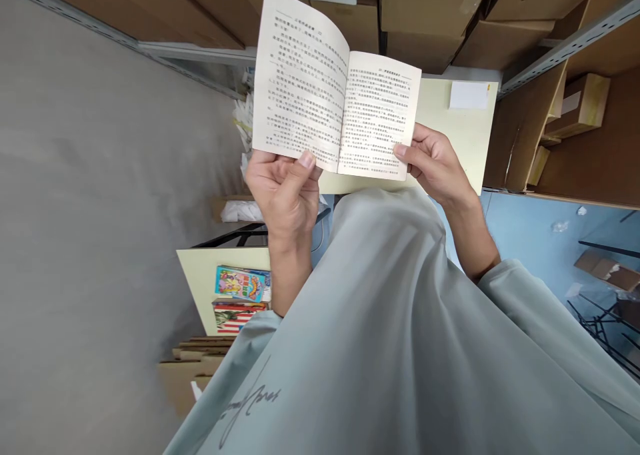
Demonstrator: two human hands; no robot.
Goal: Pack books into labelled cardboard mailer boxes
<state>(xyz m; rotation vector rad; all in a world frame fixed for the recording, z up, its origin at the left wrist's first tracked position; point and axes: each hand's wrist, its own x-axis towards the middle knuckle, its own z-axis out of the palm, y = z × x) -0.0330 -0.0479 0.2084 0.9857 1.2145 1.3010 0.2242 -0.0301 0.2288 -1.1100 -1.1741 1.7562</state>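
Observation:
An open paperback book (305, 88) with printed text on both pages is held up in front of me, spread at its middle. My left hand (287, 185) grips the lower edge of the left page, thumb on top and the other fingers behind. At the lower right corner, my right hand (435, 158) pinches the right page between its thumb and the fingers behind it. The book's cover faces away and is hidden. Behind and below the book lies a pale yellow tabletop (450, 142), with a white card (469, 95) on its far right part.
Cardboard boxes (425, 8) fill the metal shelf across the top. An open carton (600, 155) stands at right. Colourful booklets (240, 283) lie on another pale board (197, 275) at left, near stacked flat cardboard (185, 375). A grey wall (100, 208) bounds the left side.

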